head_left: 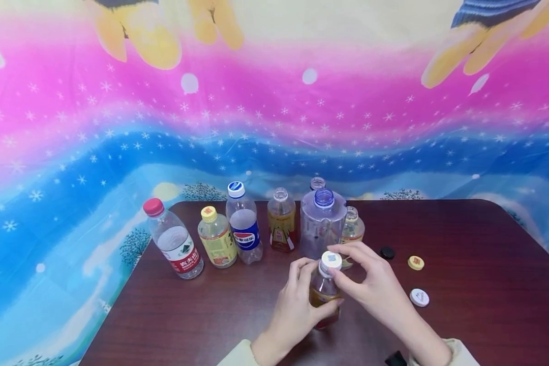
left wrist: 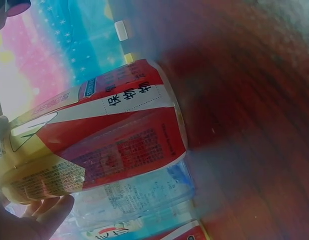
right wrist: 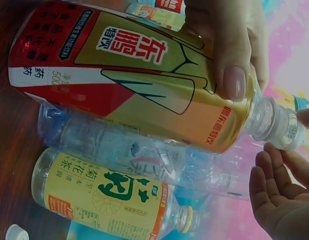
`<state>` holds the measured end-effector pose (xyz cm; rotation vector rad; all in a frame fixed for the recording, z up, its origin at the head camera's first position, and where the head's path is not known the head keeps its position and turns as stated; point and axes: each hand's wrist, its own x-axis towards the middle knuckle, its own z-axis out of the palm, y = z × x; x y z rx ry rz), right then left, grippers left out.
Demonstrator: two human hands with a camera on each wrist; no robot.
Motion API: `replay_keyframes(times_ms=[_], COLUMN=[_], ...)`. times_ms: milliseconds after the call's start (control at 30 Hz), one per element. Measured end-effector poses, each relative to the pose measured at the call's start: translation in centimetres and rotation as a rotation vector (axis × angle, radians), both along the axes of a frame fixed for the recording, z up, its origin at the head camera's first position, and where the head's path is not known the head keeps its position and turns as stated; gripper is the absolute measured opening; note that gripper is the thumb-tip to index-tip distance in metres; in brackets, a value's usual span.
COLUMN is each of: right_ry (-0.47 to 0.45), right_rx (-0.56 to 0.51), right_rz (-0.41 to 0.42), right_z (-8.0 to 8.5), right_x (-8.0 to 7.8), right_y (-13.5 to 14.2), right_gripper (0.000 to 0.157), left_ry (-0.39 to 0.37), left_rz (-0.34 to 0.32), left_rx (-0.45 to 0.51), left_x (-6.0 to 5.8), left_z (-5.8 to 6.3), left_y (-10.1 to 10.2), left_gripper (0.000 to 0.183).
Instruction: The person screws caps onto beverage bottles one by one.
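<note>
While your left hand (head_left: 293, 302) curls its fingers round an amber bottle (head_left: 325, 292), your right hand (head_left: 370, 269) pinches the white cap (head_left: 331, 260) at its mouth between thumb and fingers. That is the head view; the bottle is in front of you over the table (head_left: 201, 320), nearer than a large clear bottle (head_left: 322, 223). To work the cap well, grip the body firmly without crushing the thin plastic, hold the cap level with the mouth, and turn it squarely along the thread. Which way you are turning it cannot be told. Only this view shows the cap's top face, printed with a square code, and the black cap (head_left: 387, 252) lying to the right.

From the left wrist, you get the bottle's lower end and a red side panel of dense print, which the head view hides. Some fingertips show against the body; the white cap does not.

From the right wrist, you see the gold and red front label, the clear neck, and your thumb and fingers on opposite sides of the cap. Beyond, a yellow-labelled bottle (right wrist: 102, 190), partly hidden in the head view, shows its label and uncapped mouth.
</note>
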<state>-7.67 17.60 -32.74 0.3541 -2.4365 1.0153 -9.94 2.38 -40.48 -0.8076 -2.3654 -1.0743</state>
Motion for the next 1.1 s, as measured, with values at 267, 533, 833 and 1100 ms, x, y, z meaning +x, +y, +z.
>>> replay_keyframes(times_ms=[267, 533, 833, 1100], right_ry=[-0.097, -0.14, -0.143, -0.128], right_rx=[0.011, 0.018, 0.018, 0.013], right_rz=[-0.017, -0.028, -0.006, 0.033], right_z=[0.13, 0.04, -0.19, -0.3], right_x=[0.14, -0.04, -0.15, 0.16], right_y=[-0.12, -0.15, -0.04, 0.42], right_gripper=[0.035, 0.033, 0.042, 0.036], left_ry=[-0.024, -0.017, -0.039, -0.056], left_rz=[-0.006, 0.001, -0.012, -0.012], left_rx=[-0.017, -0.02, -0.023, -0.017], left_x=[0.05, 0.17, 0.1, 0.11], left_z=[0.15, 0.15, 0.11, 0.09], left_y=[0.05, -0.04, -0.07, -0.02], left_gripper=[0.07, 0.069, 0.069, 0.07])
